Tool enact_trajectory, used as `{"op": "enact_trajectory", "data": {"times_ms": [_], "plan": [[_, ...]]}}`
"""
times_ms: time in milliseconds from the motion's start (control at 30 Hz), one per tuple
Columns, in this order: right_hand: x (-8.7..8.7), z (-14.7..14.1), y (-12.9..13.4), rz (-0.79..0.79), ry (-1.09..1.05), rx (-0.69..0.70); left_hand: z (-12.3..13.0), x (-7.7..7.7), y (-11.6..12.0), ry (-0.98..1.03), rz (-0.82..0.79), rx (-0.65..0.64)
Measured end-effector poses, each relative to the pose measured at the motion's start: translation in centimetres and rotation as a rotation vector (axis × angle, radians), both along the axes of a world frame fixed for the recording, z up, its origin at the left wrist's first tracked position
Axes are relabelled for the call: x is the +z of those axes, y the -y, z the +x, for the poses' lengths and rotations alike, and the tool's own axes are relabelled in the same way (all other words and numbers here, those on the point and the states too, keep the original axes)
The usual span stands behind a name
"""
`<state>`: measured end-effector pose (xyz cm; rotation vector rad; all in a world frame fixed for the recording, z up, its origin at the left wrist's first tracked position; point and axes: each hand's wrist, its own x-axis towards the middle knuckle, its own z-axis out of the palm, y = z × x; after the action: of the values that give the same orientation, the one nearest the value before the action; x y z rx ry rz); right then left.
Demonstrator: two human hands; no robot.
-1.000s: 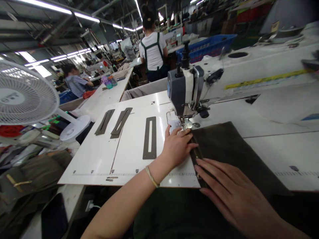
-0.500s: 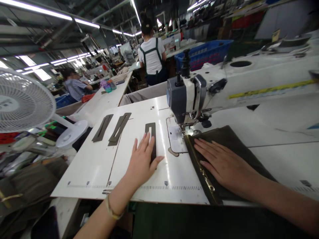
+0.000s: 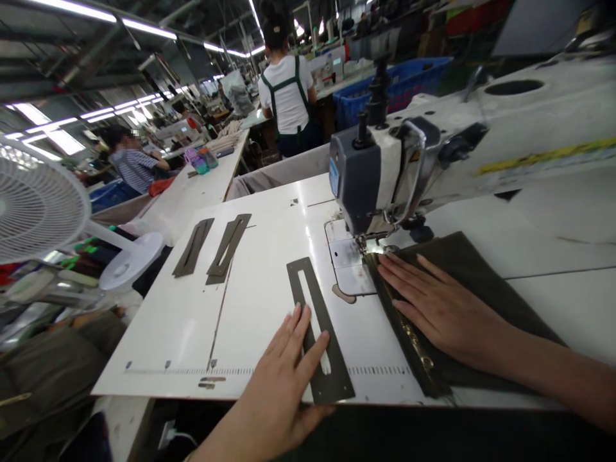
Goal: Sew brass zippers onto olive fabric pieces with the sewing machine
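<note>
We counted one slotted strip (image 3: 320, 308), two stacks (image 3: 231, 251) at nine o'clock, one zippered cloth (image 3: 486, 282) at four. Our left hand (image 3: 279, 385) had drawn the strip to six, right hand (image 3: 437, 314) on cloth, grips apart.

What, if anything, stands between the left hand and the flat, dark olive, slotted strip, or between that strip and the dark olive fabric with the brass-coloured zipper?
Nothing visible: the left hand touches the strip, and only the flat white tabletop shows between it and the zippered fabric under the right hand.
</note>
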<state>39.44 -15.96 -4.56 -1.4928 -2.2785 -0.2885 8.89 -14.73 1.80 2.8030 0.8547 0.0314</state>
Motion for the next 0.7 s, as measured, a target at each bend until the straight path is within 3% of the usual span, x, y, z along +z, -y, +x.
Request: {"op": "enact_trajectory", "data": {"times_ms": [167,433,533,700], "plan": [[0.2,-0.1,-0.2,0.005,0.038,-0.014,0.3,-0.4,-0.1,0.138,-0.084,-0.002],[2.6,-2.0,-1.7,-0.062,0.115,-0.168,2.1,-1.0,-2.7,0.269,0.036,-0.026],[2.2,-1.9,-2.0,-0.036,0.074,-0.169,2.9,-1.5,-4.1,0.292,0.121,0.002],[0.1,-0.8,0.4,0.052,-0.017,-0.009,2.8,-2.8,-5.3,0.288,0.142,0.021]]}}
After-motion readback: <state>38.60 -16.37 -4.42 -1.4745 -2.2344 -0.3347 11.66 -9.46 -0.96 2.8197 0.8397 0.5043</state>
